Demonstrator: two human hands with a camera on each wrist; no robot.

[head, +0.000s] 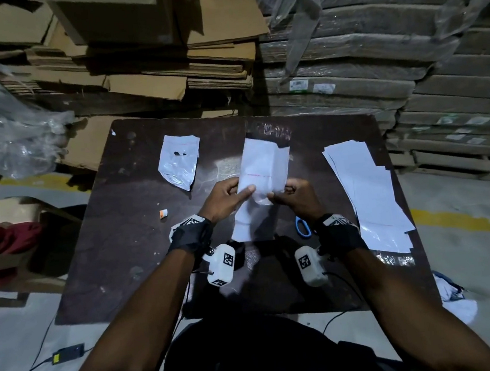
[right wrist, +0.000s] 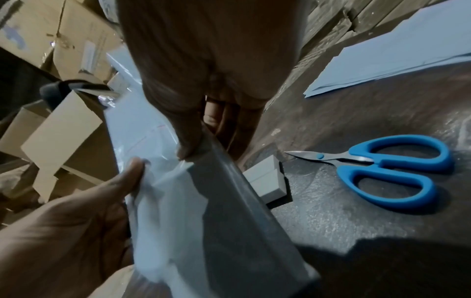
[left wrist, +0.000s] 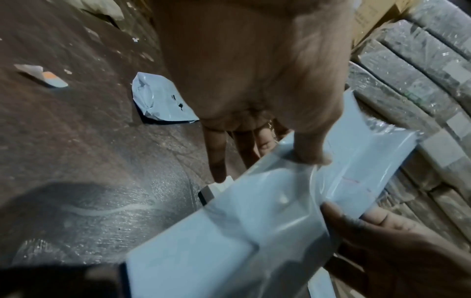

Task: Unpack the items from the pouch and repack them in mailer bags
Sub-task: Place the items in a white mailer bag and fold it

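Note:
I hold a white mailer bag (head: 261, 165) (left wrist: 254, 221) (right wrist: 163, 211) up over the middle of the dark table (head: 125, 256). My left hand (head: 243, 191) (left wrist: 311, 157) pinches its left edge, thumb on top. My right hand (head: 277, 195) (right wrist: 188, 149) pinches the right edge, its other fingers curled. A crumpled white pouch (head: 178, 161) (left wrist: 163, 100) with small dark holes lies flat at the far left of the table. A small white box (right wrist: 265, 181) (left wrist: 216, 189) rests on the table under the held bag.
A fanned stack of white mailer bags (head: 366, 188) (right wrist: 395, 56) covers the table's right side. Blue-handled scissors (head: 303, 226) (right wrist: 392, 171) lie by my right wrist. A small orange-and-white scrap (head: 163, 214) lies left. Flattened cardboard (head: 140, 45) and wrapped bundles (head: 374, 53) rise behind the table.

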